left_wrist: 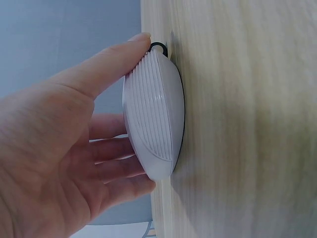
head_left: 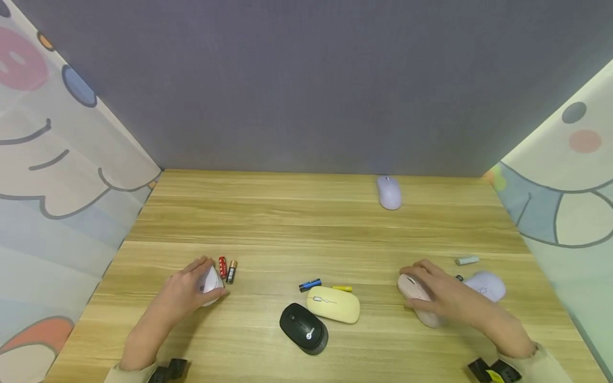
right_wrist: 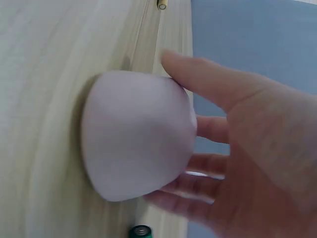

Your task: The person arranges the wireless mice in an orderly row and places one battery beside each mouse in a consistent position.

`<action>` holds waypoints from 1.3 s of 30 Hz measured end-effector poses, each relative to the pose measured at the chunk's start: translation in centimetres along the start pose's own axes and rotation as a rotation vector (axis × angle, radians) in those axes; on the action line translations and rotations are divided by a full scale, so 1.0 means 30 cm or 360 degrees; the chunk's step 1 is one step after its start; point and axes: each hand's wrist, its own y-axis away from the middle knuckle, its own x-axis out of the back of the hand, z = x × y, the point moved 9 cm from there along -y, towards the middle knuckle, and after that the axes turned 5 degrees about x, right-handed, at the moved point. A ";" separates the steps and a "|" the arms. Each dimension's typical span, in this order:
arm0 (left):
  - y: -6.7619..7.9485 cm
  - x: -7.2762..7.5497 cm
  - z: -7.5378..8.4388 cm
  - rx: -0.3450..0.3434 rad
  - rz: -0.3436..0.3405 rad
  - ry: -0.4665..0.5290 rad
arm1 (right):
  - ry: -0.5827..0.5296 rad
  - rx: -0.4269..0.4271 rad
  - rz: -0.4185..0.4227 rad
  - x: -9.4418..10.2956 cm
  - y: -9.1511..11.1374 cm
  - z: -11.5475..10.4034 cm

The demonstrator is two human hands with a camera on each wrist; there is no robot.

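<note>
One white computer mouse (left_wrist: 152,111) fills the left grip (head_left: 185,290), a pale-pink mouse (right_wrist: 136,134) the right grip (head_left: 441,292); squeeze their sides lightly.

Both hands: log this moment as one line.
left hand: holds white mouse | right hand: holds pink mouse | yellow mouse: beside black mouse

The head view looks down on a table (head_left: 268,218) both close wrist views share.
</note>
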 end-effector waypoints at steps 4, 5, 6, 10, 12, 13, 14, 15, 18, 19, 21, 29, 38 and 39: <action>0.000 0.001 -0.001 0.0005 -0.0001 0.0002 | -0.0081 -0.0097 -0.0148 -0.020 -0.005 0.016; 0.000 0.000 -0.002 0.0007 -0.0004 0.0005 | -0.0097 -0.0125 -0.0183 -0.026 -0.006 0.021; 0.000 0.000 -0.002 0.0009 -0.0005 0.0007 | -0.0111 -0.0150 -0.0212 -0.031 -0.006 0.024; -0.001 0.000 -0.004 0.0014 -0.0002 0.0013 | -0.0099 -0.0186 -0.0265 -0.043 -0.011 0.031; -0.001 0.001 -0.004 0.0014 0.0003 0.0014 | -0.0072 -0.0175 -0.0255 -0.042 -0.017 0.031; 0.000 0.002 -0.004 0.0011 0.0007 0.0014 | -0.0054 -0.0166 -0.0242 -0.040 -0.021 0.030; 0.001 0.003 -0.003 0.0010 0.0013 0.0017 | -0.0031 -0.0155 -0.0225 -0.037 -0.026 0.030; 0.001 0.004 -0.001 0.0002 0.0019 0.0015 | -0.0010 -0.0147 -0.0209 -0.033 -0.031 0.029; 0.002 0.010 0.005 -0.0019 0.0045 0.0007 | 0.0025 -0.0126 -0.0153 -0.019 -0.046 0.026; 0.002 0.011 0.006 -0.0027 0.0051 0.0003 | 0.0035 -0.0124 -0.0135 -0.015 -0.052 0.026; 0.000 0.013 0.008 -0.0034 0.0055 -0.0003 | 0.0050 -0.0093 -0.0087 -0.006 -0.066 0.023; 0.001 0.008 0.003 -0.0014 0.0034 0.0013 | 0.0055 -0.0059 0.0065 0.018 -0.140 0.037; 0.001 0.002 0.000 0.0005 0.0017 0.0017 | -0.0068 -0.0061 0.0186 0.021 -0.242 0.071; 0.001 0.002 0.000 0.0005 0.0016 0.0019 | -0.0072 -0.0056 0.0203 0.019 -0.253 0.073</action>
